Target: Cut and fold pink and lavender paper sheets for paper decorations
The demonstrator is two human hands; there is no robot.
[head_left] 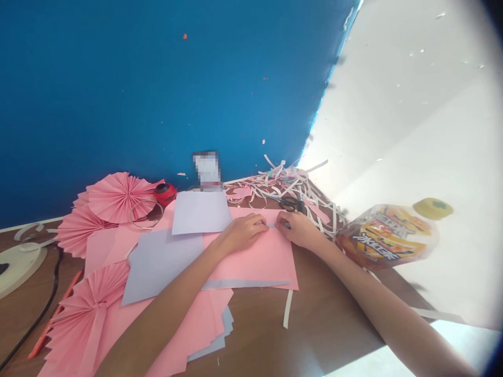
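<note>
My left hand (248,231) and my right hand (297,229) are close together over a pink sheet of paper (251,262). The fingers of each are closed in a pinch on a narrow pale lavender paper strip (272,226), mostly hidden by the fingers. A lavender sheet (200,212) lies just left of my left hand, overlapping the pink one. Under my left forearm is another lavender sheet (161,262). Black-handled scissors (290,204) lie just beyond my right hand.
Pink folded paper fans (120,196) lie at the left, near a red roll (165,193). Paper scraps (283,180) pile up at the back right. A drink bottle (389,235) lies right of my right forearm. A phone (207,170) leans against the blue wall.
</note>
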